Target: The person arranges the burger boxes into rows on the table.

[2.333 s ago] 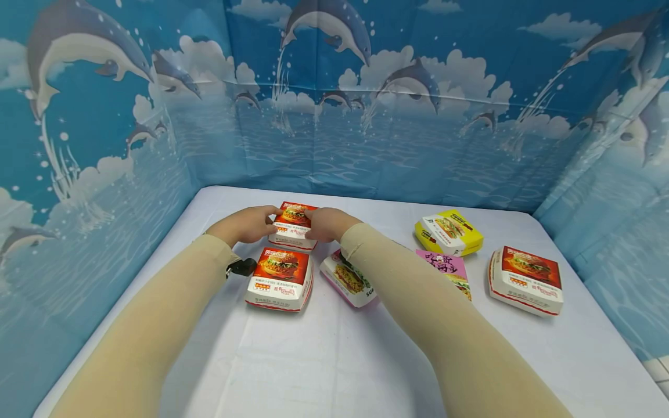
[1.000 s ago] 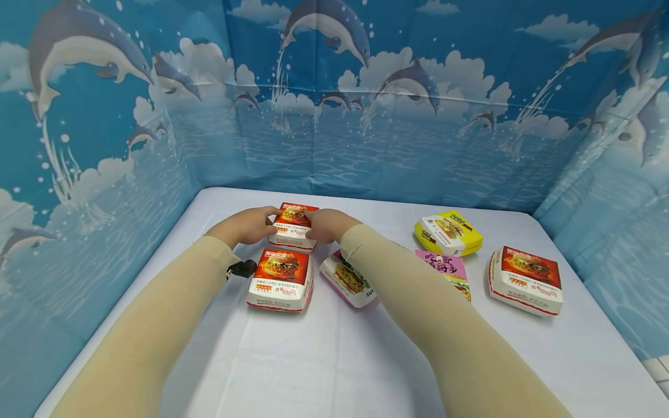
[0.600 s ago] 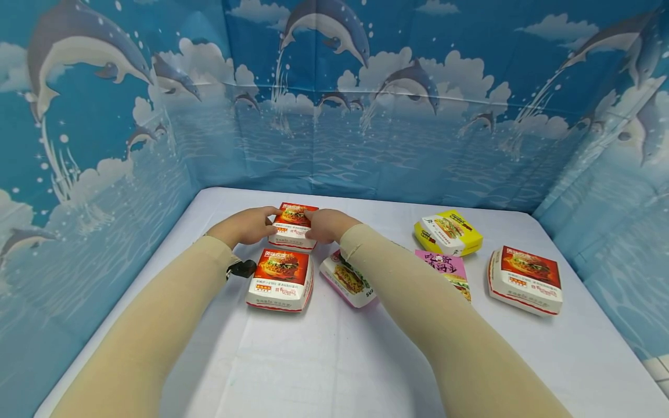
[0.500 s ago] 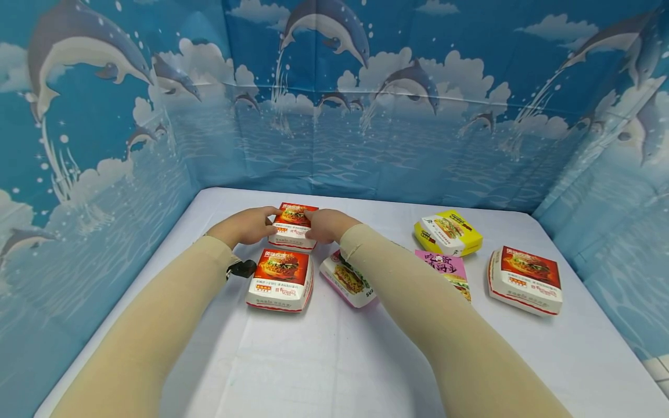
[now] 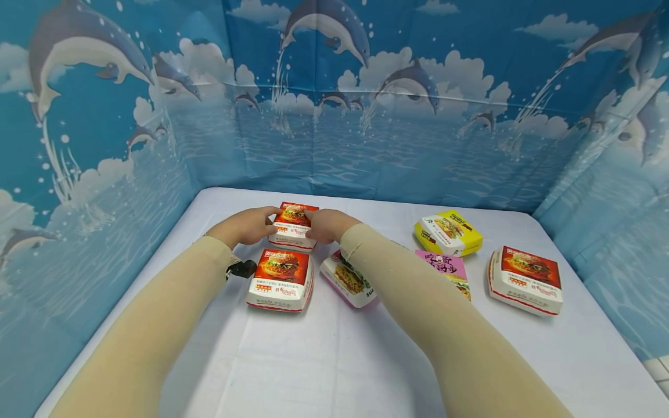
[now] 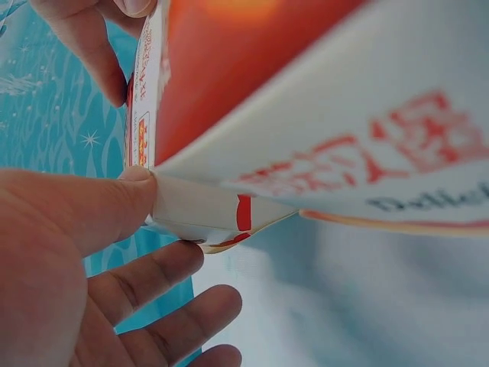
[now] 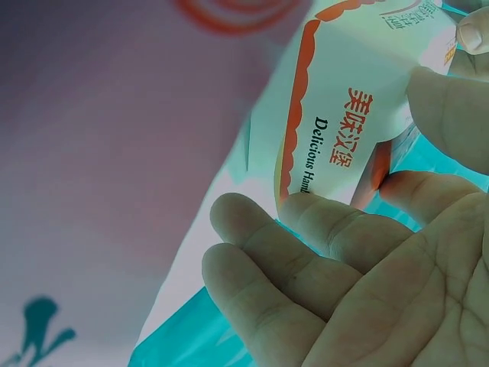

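A box (image 5: 292, 231) sits toward the far left of the desk (image 5: 292, 366), just beyond a lookalike (image 5: 280, 284), burger side up, lettered front facing the wearer, long axis hard to tell. The left hand (image 5: 248, 224) and right hand (image 5: 330, 225) grip opposite sides, fingers (image 6: 153, 283) spread partway.

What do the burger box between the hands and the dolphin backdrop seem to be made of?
Burger box: likely thin printed card, perhaps lightly glossy; the right wrist view shows crisp lettering on a smooth side.
Dolphin backdrop: perhaps coated cloth or plastic sheet, faintly shiny; creases and highlights show.
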Available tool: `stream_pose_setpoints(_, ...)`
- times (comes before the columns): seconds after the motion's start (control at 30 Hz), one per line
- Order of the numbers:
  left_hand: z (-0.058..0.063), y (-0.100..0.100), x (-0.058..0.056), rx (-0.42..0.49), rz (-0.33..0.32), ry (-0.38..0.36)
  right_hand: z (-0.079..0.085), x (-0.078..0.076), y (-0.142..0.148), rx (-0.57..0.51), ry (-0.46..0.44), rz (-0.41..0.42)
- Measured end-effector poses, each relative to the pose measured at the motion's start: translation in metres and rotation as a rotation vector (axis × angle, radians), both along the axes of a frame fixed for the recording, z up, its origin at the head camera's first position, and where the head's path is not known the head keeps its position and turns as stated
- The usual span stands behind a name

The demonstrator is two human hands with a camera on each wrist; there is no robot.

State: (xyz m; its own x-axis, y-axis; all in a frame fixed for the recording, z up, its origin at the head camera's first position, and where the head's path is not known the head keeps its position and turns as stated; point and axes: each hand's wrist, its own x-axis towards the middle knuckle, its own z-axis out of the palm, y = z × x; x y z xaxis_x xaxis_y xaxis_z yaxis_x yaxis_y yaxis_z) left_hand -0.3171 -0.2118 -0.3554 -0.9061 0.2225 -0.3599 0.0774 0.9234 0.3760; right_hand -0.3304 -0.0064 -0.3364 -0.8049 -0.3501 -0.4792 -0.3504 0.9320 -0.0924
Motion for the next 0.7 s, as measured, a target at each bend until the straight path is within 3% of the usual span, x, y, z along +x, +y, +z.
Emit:
stream_pose_setpoints(0.37,0.003,0.002,0.004,-0.008,0.012,0.008,0.001,0.002,0.005,-0.009,0.022,0.038)
stream_pose_setpoints(0.7,0.016,0.003,0.011,0.023,0.042,0.127,0.009,0.005,0.018,-0.073,0.031,-0.007)
